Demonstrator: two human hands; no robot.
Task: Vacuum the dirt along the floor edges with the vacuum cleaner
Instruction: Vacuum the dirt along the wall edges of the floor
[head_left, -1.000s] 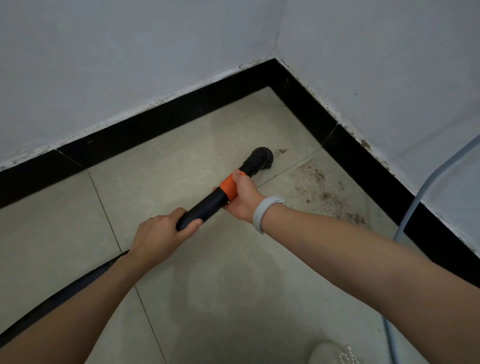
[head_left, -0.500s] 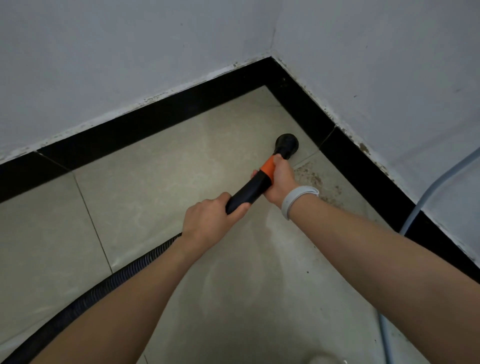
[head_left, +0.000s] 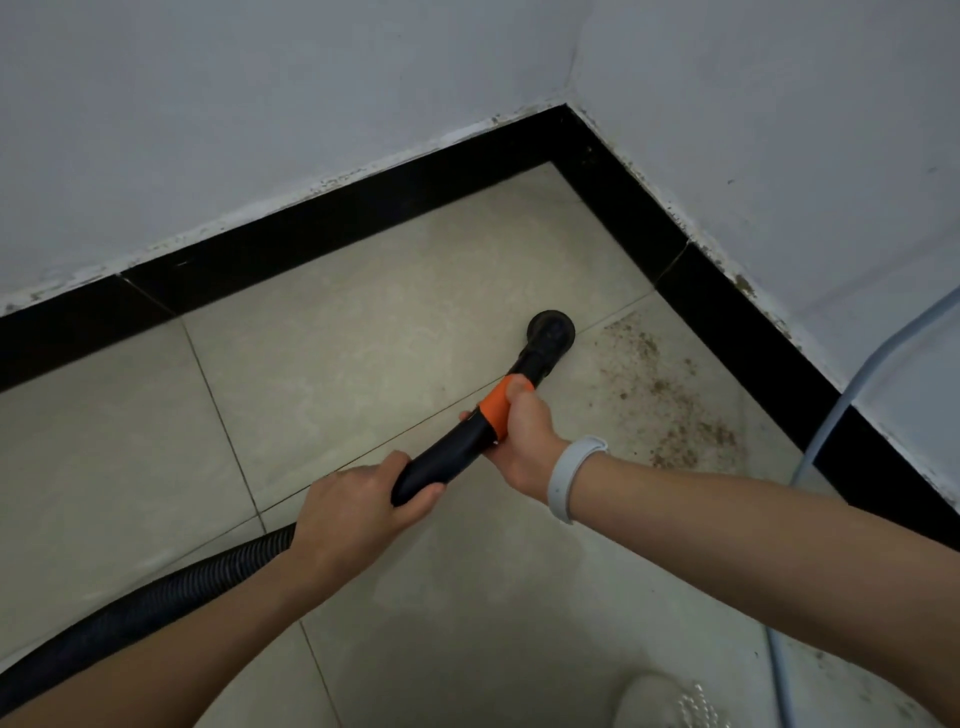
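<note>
The right hand (head_left: 522, 441) is curled round the orange collar (head_left: 496, 408) of the black plastic vacuum wand (head_left: 457, 452), thumb up at the collar's front edge, a pale grey wristband (head_left: 571, 475) on its wrist. The left hand (head_left: 353, 512) grips the wand's rear end, where the ribbed black hose (head_left: 156, 597) leaves toward the lower left.

Compared with half a second ago, the wand has been drawn back from the corner, and both hands sit lower and nearer the person. The round black nozzle head (head_left: 550, 327) rests on the beige floor tile (head_left: 363, 338) at a grout line, just left of the brown dirt patch (head_left: 665, 395). More of that patch shows now, spread along the right-hand black skirting board (head_left: 727, 291).

White walls (head_left: 260, 104) meet at the corner above. A pale blue cable (head_left: 831, 415) runs down the right wall to the floor, just beyond the dirt. A white shoe (head_left: 660, 701) shows at the bottom edge.
</note>
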